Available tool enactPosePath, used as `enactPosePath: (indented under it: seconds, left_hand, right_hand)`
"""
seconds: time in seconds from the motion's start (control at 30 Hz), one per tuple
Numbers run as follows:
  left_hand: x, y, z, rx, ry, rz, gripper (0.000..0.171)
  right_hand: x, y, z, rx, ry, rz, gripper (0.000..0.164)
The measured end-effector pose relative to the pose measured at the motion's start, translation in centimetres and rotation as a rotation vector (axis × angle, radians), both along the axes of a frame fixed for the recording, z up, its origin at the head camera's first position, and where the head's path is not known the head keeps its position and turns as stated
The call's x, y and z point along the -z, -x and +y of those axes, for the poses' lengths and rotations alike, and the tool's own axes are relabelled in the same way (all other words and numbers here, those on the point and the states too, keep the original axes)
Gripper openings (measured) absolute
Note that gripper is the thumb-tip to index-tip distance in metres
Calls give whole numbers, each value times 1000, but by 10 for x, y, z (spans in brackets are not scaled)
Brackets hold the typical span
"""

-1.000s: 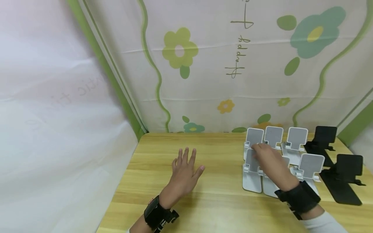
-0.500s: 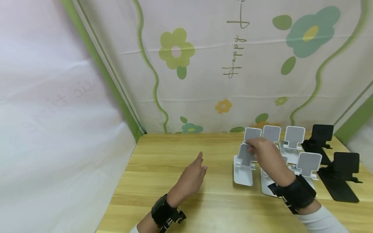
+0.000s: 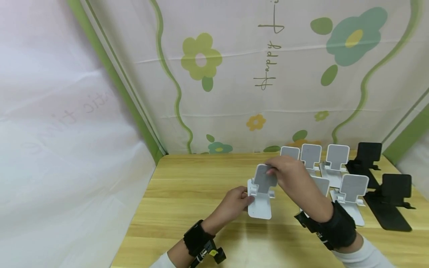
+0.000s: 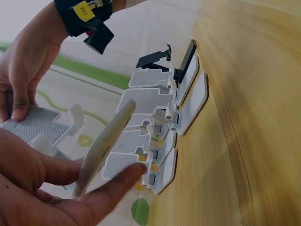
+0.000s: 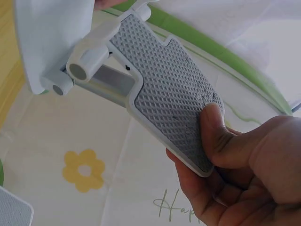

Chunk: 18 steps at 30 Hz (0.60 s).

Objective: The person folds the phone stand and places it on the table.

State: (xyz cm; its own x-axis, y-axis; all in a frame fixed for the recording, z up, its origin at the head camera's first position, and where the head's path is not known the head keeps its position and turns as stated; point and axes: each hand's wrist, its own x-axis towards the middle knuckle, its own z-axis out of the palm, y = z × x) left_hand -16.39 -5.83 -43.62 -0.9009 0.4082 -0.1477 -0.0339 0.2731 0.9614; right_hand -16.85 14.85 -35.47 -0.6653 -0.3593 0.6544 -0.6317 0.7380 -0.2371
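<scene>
A white phone stand (image 3: 260,208) with a grey textured pad (image 5: 164,89) is in both hands over the middle of the table. My right hand (image 3: 291,175) pinches the top of its back plate, thumb on the grey pad and fingers behind, as the right wrist view shows. From the left, my left hand (image 3: 232,204) grips the edge of its base (image 4: 104,143) between thumb and fingers. The stand is unfolded, its back plate raised on a hinged arm. To the right, partly behind my right forearm, another white phone stand (image 3: 320,185) rests on the table.
More white phone stands, such as the front-row one (image 3: 354,186), stand in two rows on the right of the wooden table (image 3: 187,175). At the row ends are two black stands (image 3: 397,190). A flower-printed fabric wall (image 3: 228,96) closes off the back.
My right hand has taken the front-left white stand out of its row and brought it leftward. My left hand, spread over the table before, has moved right and now grips the stand's base.
</scene>
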Motion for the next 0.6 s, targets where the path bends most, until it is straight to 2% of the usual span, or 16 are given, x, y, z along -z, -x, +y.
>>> enactPosePath:
  seconds: [0.13, 0.23, 0.33, 0.4, 0.5, 0.6]
  left_hand:
    - [-1, 2, 2, -13, -15, -2, 26]
    - [-2, 3, 2, -32, -60, -36, 28]
    - [-5, 3, 0, -59, -113, -74, 29]
    - [-6, 3, -1, -66, -147, -111, 30]
    - [-8, 4, -2, -64, -182, -161, 31]
    - [-11, 5, -2, -52, -206, -180, 31]
  right_hand:
    - [1, 1, -3, -5, 13, -23, 21]
    - [2, 3, -3, -4, 22, -25, 21]
    - [3, 5, -1, -27, 63, -89, 27]
    - [4, 8, 1, -69, 122, -213, 40]
    - [7, 16, 6, -165, 242, -455, 63]
    - [13, 24, 10, -268, 331, -648, 74]
